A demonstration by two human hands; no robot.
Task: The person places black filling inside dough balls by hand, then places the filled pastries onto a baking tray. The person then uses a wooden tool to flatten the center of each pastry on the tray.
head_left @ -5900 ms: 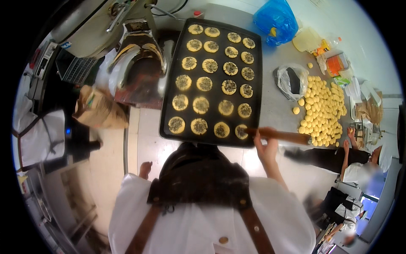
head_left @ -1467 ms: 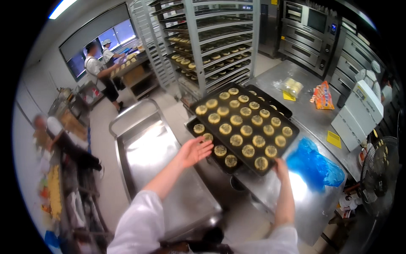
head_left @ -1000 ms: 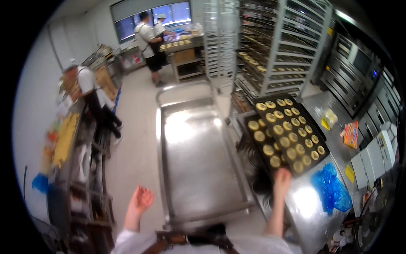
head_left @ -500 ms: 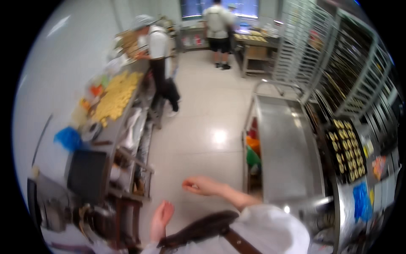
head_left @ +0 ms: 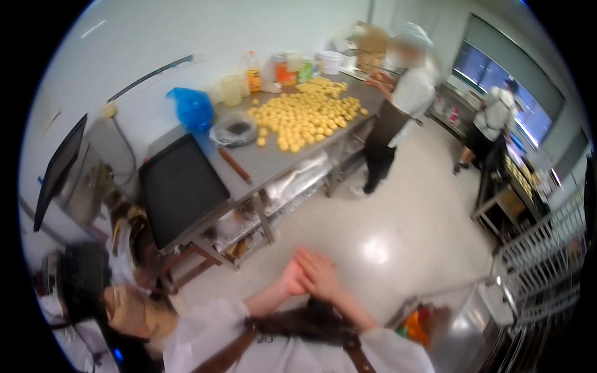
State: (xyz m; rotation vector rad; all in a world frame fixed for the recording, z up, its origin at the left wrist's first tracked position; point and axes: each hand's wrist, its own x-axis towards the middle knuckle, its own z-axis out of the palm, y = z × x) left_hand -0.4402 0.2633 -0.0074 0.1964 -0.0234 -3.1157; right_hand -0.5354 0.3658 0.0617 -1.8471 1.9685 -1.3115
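Observation:
My left hand [head_left: 292, 279] and my right hand [head_left: 321, 274] touch each other in front of my apron [head_left: 298, 326]. The right hand lies flat against the left, its fingers stretched out, and covers much of the left hand's fingers. I see nothing held between them, and the fingertips are slightly blurred. Ahead and to the left is a steel worktable [head_left: 233, 177], apart from my hands. Many small yellow dough balls [head_left: 298, 118] are spread over it. A black baking tray [head_left: 183, 189] rests at its near end, by a brown rolling pin [head_left: 234, 165].
A co-worker [head_left: 404, 93] stands at the table's far end; another person [head_left: 494, 118] is near the window. A blue plastic bag [head_left: 191, 109] and several bottles and tubs line the wall. At lower right stand a steel cart [head_left: 466, 323] and a rack [head_left: 547, 239].
My view has swung left toward the worktable. My hands, apart before, have come together, the right one over the left.

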